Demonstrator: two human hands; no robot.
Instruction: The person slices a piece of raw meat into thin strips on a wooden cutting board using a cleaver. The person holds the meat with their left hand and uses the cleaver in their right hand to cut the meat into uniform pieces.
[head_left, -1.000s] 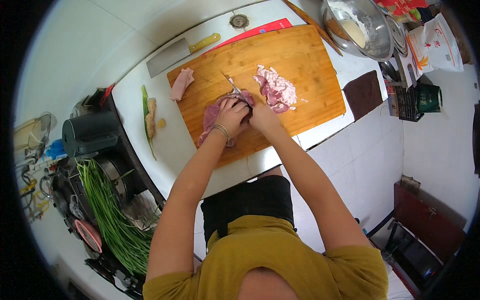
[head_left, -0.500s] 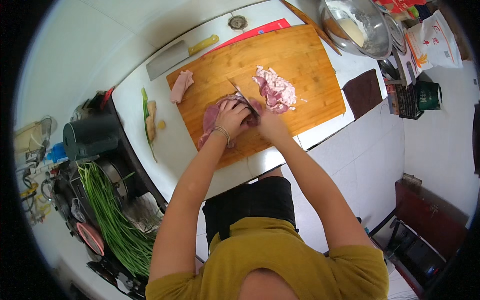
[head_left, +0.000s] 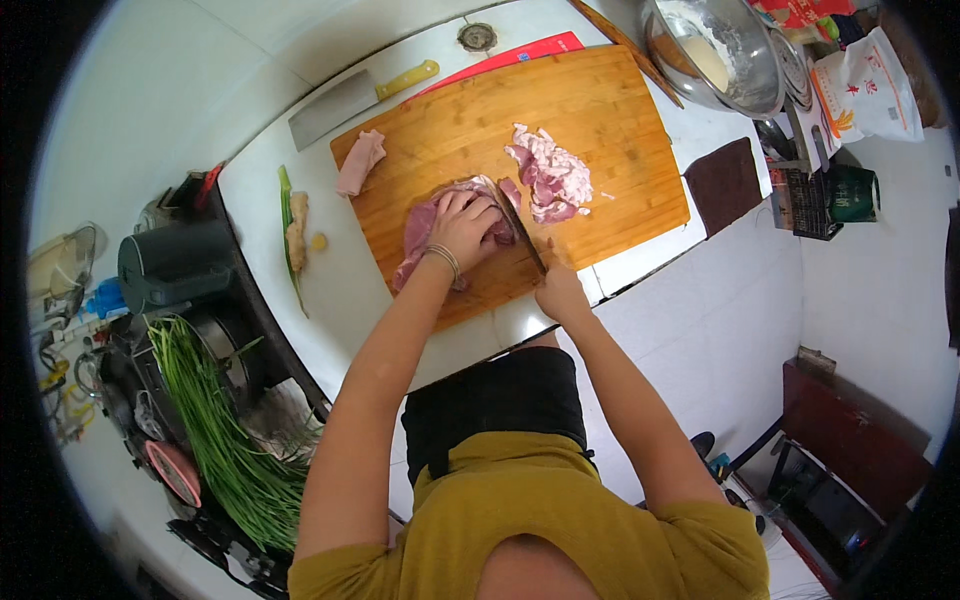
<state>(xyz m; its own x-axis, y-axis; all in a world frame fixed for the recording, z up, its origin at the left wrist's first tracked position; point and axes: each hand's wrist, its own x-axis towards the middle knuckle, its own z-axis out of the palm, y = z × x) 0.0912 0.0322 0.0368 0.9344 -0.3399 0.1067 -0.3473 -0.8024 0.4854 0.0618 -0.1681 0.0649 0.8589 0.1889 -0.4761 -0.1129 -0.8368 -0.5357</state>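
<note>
A piece of raw meat [head_left: 418, 232] lies on the wooden cutting board [head_left: 620, 110], left of its middle. My left hand [head_left: 463, 226] presses down on it, fingers curled over the top. My right hand [head_left: 562, 292] is closed round the handle of a kitchen knife [head_left: 520, 228], whose dark blade stands along the meat's right edge, close to my left fingertips. One small cut slice [head_left: 510, 192] rests just right of the blade. Farther right is a pile of cut pink and white meat [head_left: 553, 178]. A pale strip, apparently skin or fat [head_left: 362, 163], sits at the board's left corner.
A cleaver with a yellow handle [head_left: 408, 80] lies behind the board, beside a red flat packet [head_left: 510, 62]. Ginger [head_left: 297, 230] and a green onion [head_left: 288, 205] are at left. A steel bowl [head_left: 735, 65] stands at far right; long green stalks [head_left: 225, 440] lie at lower left.
My right hand has drawn the knife back toward me and slightly right. A small slice now shows apart from the meat. My left hand stays on the meat.
</note>
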